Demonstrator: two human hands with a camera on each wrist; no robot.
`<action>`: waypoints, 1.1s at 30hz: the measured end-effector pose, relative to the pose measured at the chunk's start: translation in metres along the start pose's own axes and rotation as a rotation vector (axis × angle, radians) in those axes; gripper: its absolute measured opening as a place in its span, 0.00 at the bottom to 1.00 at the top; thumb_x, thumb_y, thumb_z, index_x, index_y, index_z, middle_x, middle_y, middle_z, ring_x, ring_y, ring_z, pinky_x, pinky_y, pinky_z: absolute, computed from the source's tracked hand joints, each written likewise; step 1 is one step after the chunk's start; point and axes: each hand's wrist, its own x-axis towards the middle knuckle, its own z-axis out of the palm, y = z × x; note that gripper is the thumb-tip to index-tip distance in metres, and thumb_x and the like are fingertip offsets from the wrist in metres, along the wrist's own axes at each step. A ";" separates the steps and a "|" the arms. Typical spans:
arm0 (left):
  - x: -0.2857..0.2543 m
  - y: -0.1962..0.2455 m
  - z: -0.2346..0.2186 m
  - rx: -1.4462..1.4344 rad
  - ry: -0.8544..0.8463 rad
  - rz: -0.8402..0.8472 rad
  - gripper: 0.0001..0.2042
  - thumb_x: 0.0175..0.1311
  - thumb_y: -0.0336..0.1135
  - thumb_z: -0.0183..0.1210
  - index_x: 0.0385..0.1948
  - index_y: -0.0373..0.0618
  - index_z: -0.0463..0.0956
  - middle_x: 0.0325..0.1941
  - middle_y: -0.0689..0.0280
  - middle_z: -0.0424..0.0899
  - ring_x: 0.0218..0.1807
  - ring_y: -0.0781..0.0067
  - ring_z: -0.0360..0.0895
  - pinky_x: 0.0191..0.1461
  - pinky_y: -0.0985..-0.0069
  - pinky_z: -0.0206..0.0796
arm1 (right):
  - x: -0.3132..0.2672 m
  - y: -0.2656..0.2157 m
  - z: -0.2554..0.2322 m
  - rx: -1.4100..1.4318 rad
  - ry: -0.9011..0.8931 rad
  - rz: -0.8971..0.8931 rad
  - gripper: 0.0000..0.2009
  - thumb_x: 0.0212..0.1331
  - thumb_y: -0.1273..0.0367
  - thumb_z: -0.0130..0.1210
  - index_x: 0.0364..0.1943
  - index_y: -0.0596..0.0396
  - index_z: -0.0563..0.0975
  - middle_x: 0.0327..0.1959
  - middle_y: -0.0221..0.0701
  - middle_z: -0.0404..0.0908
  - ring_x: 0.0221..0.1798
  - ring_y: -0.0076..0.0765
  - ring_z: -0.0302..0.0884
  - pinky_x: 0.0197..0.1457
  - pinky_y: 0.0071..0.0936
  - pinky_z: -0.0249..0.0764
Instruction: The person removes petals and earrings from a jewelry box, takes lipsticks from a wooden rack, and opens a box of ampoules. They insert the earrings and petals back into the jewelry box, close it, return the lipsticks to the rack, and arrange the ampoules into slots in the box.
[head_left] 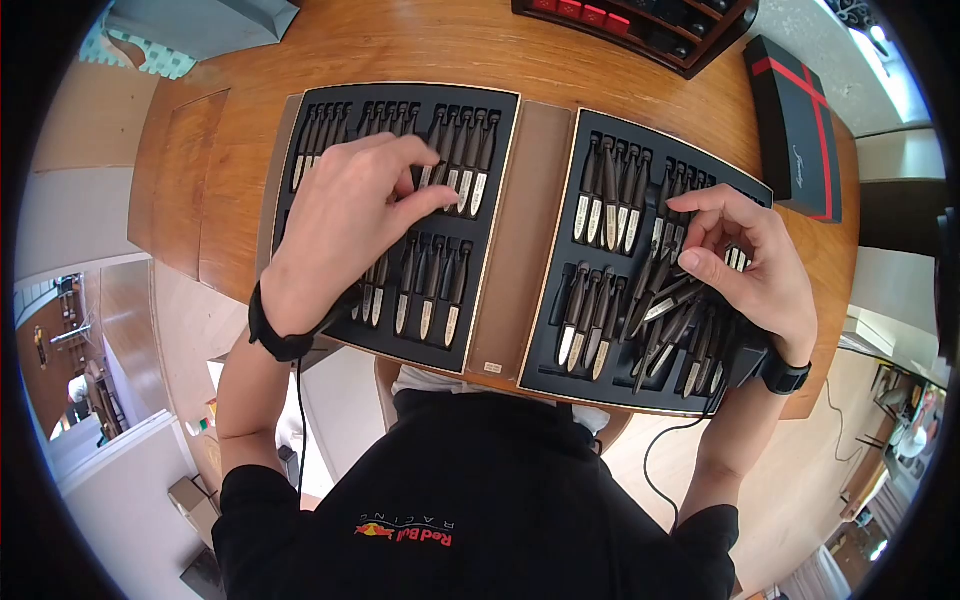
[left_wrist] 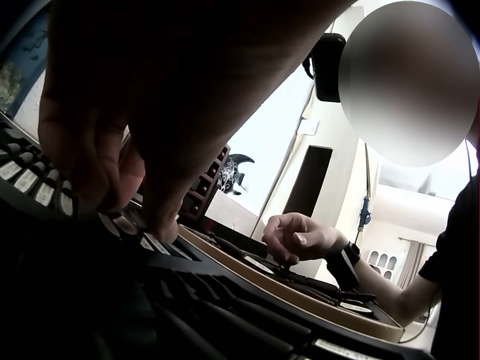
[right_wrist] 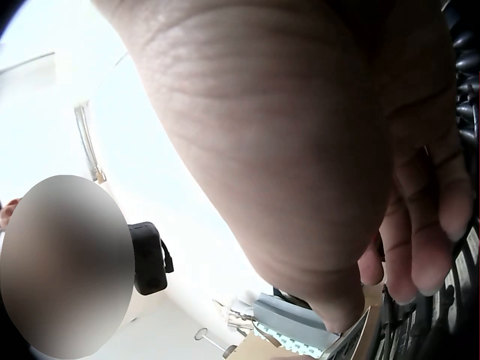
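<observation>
A book-like case [head_left: 508, 240] lies unfolded, its two black trays filled with slim dark pieces that have pale labelled ends. My left hand [head_left: 350, 205] is over the upper rows of the left tray, thumb and forefinger apart beside the labelled pieces [head_left: 467, 190]. In the left wrist view, the fingers of the left hand [left_wrist: 97, 157] reach down close to the pieces. Above the right tray is my right hand [head_left: 750, 262], fingers bent and thumb apart from the forefinger. Loose pieces [head_left: 665, 305] lie crosswise near it, partly hidden. Nothing shows between the right hand's fingertips.
A black box with a red ribbon [head_left: 797, 130] lies at the right of the wooden table [head_left: 400, 55]. At the back stand a dark wooden rack [head_left: 655, 35] and a grey bag [head_left: 225, 30] at the left. Cables hang from both wrists.
</observation>
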 end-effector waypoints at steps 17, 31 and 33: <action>0.018 -0.016 -0.005 0.053 -0.152 0.085 0.28 0.53 0.37 0.77 0.60 0.50 0.86 0.31 0.61 0.73 0.35 0.60 0.74 0.43 0.63 0.69 | 0.003 0.003 0.001 -0.024 -0.009 0.068 0.20 0.61 0.71 0.73 0.58 0.54 0.82 0.30 0.23 0.82 0.28 0.15 0.73 0.32 0.17 0.69; 0.001 0.005 0.004 0.089 0.028 0.283 0.22 0.61 0.32 0.72 0.58 0.43 0.84 0.57 0.60 0.79 0.54 0.56 0.80 0.56 0.65 0.73 | 0.000 0.002 0.002 -0.062 0.000 0.045 0.20 0.62 0.70 0.72 0.58 0.54 0.82 0.30 0.24 0.81 0.28 0.15 0.72 0.32 0.17 0.68; -0.007 0.013 0.011 0.253 -0.030 0.342 0.19 0.65 0.30 0.69 0.57 0.40 0.83 0.67 0.58 0.78 0.59 0.52 0.81 0.61 0.63 0.73 | 0.000 0.002 0.001 -0.064 0.006 0.041 0.20 0.62 0.70 0.72 0.58 0.54 0.82 0.30 0.23 0.81 0.27 0.15 0.72 0.32 0.17 0.68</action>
